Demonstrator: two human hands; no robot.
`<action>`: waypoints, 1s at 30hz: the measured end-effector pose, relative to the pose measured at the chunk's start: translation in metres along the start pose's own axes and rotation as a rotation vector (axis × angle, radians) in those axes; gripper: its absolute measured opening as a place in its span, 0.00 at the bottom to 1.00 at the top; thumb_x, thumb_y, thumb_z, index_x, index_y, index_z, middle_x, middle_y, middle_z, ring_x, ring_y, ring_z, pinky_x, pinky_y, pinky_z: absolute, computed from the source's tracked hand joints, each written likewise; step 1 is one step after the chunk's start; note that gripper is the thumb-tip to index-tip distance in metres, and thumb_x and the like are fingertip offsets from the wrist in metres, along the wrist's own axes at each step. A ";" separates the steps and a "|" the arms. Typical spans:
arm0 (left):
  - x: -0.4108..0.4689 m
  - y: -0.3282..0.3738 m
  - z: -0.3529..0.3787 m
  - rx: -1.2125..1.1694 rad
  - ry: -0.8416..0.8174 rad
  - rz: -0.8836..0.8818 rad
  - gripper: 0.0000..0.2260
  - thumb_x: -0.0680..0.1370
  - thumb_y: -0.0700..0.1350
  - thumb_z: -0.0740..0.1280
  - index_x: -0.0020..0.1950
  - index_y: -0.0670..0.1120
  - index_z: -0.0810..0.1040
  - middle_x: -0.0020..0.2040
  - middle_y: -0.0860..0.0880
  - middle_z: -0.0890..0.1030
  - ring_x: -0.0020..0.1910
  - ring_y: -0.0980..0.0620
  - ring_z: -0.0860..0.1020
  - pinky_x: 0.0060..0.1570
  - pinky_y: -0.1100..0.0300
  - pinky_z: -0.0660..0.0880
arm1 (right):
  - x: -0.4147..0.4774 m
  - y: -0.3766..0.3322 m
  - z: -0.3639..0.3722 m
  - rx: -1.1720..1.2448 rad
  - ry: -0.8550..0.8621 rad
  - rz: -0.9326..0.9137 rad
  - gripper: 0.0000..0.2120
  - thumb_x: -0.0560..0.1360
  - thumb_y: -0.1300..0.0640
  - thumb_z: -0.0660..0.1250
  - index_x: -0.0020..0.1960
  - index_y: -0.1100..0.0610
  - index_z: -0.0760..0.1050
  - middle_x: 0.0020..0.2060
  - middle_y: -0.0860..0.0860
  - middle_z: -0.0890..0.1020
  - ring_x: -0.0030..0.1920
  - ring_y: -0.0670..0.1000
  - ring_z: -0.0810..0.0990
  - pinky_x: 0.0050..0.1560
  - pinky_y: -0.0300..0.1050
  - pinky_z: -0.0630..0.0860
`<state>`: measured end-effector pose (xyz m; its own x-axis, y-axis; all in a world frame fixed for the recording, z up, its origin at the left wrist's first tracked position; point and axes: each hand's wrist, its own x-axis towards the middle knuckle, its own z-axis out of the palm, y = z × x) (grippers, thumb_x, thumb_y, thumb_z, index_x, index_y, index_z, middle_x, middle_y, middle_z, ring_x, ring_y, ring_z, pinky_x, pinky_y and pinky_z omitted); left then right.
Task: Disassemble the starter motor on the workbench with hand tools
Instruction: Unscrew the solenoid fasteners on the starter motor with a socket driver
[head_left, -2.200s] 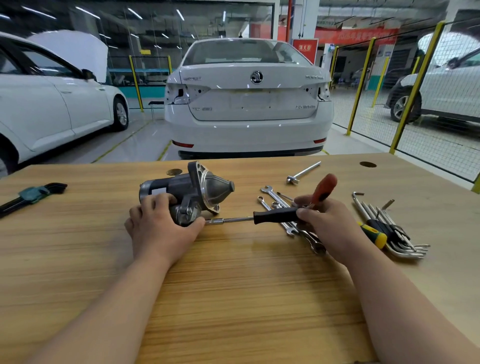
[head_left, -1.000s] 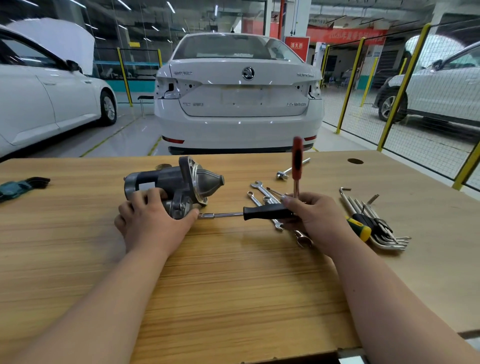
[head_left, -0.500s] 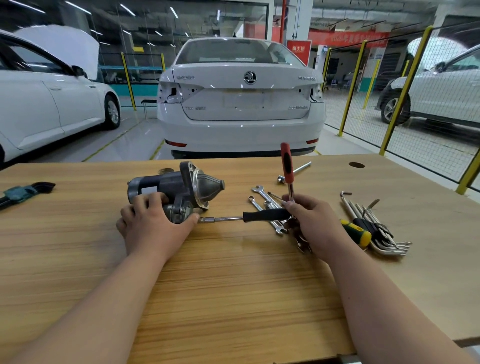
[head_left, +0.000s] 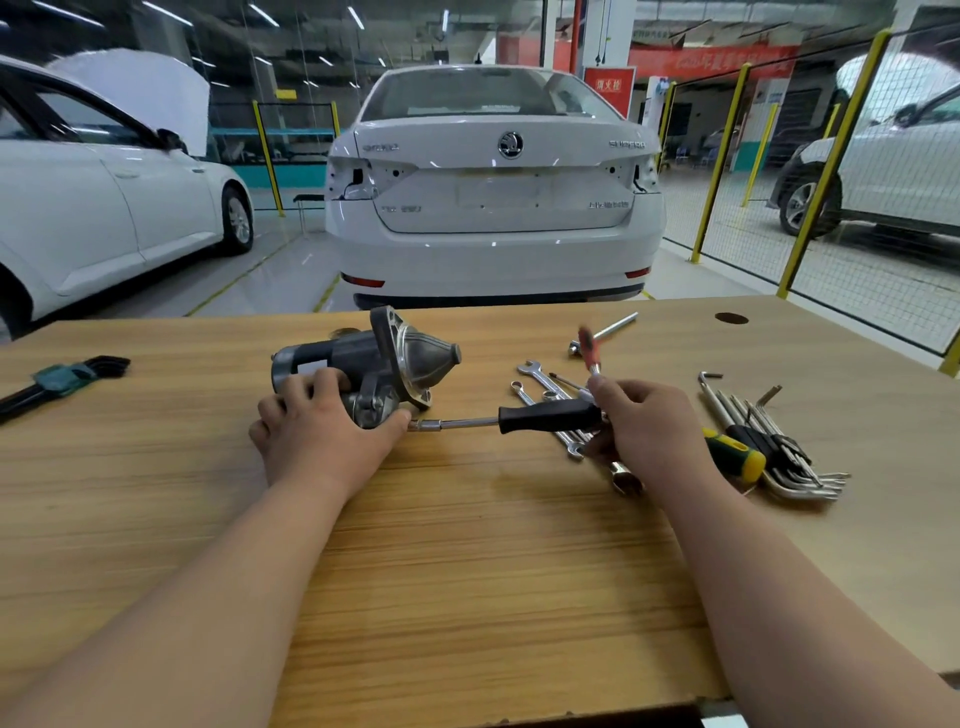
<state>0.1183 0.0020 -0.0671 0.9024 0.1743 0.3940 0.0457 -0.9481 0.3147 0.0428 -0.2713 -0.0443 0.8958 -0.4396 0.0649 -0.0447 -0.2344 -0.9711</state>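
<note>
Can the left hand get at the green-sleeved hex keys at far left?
Probably yes: only bare bench lies between the left hand and the hex keys, though it grips the starter motor and must release it first.

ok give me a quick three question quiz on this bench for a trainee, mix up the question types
1. True or false: the left hand grips the grey metal starter motor.
2. The black-handled steel-shaft driver held in the right hand points its tip: A toward the starter motor; B straight up; C toward the person.
3. Fill in: the bundle of silver hex keys lies on the ___ side of the wooden workbench.

Key: 1 true; 2 A; 3 right.
</note>
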 end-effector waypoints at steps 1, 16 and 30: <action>0.000 0.000 0.000 0.007 -0.010 0.003 0.35 0.64 0.75 0.60 0.62 0.55 0.62 0.64 0.47 0.63 0.61 0.42 0.62 0.59 0.48 0.62 | -0.001 -0.001 0.001 -0.077 0.015 0.006 0.14 0.80 0.42 0.64 0.46 0.51 0.80 0.26 0.52 0.83 0.24 0.49 0.80 0.27 0.46 0.78; 0.005 -0.001 -0.001 -0.051 -0.032 -0.033 0.37 0.61 0.75 0.62 0.62 0.55 0.63 0.64 0.46 0.64 0.62 0.42 0.62 0.57 0.47 0.61 | 0.002 0.005 -0.001 0.064 -0.025 -0.155 0.09 0.78 0.60 0.66 0.54 0.47 0.79 0.46 0.49 0.83 0.38 0.50 0.82 0.41 0.46 0.78; 0.004 0.003 0.000 -0.070 -0.010 -0.050 0.37 0.61 0.76 0.63 0.62 0.55 0.65 0.64 0.47 0.64 0.61 0.42 0.62 0.57 0.46 0.62 | 0.004 0.005 -0.005 0.185 -0.082 -0.083 0.05 0.76 0.61 0.71 0.51 0.53 0.80 0.35 0.49 0.85 0.32 0.49 0.82 0.35 0.42 0.80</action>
<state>0.1224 -0.0001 -0.0646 0.9040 0.2179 0.3678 0.0611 -0.9174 0.3933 0.0442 -0.2784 -0.0480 0.9263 -0.3518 0.1346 0.1056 -0.1006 -0.9893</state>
